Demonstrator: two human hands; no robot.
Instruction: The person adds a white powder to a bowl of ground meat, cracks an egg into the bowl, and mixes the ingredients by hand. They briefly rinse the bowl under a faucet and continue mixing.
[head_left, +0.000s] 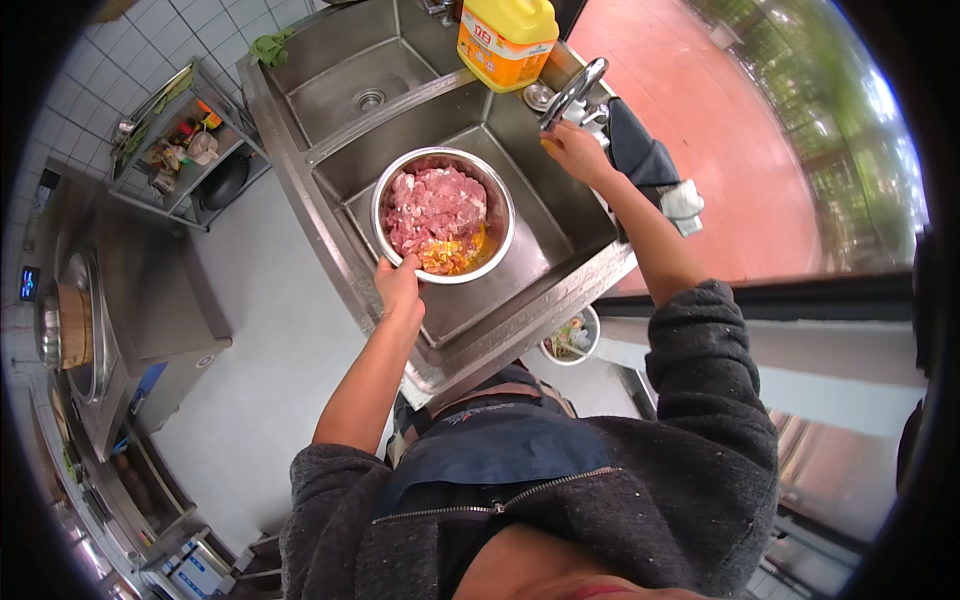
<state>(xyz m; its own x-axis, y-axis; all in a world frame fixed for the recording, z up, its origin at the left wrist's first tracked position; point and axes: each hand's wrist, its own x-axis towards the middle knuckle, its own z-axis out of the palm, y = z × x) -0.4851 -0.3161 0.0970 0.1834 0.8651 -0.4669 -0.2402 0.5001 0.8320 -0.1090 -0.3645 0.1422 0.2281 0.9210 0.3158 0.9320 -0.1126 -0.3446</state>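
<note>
A round stainless-steel bowl sits in the near basin of a steel sink. Chopped raw meat fills much of it, with a yellow-orange, egg-like liquid along the near side. My left hand grips the bowl's near-left rim, thumb on top. At the outlet of a curved chrome faucet is my right hand, its fingers just under the spout. Something yellow shows at its fingertips; whether the fingers close on anything is hard to see.
A yellow detergent jug stands behind the near basin. Dark cloth hangs right of the faucet. Below the sink's front edge is a waste bucket. A metal shelf rack holds jars and a pan at left. Leafy greens lie on the far-left corner.
</note>
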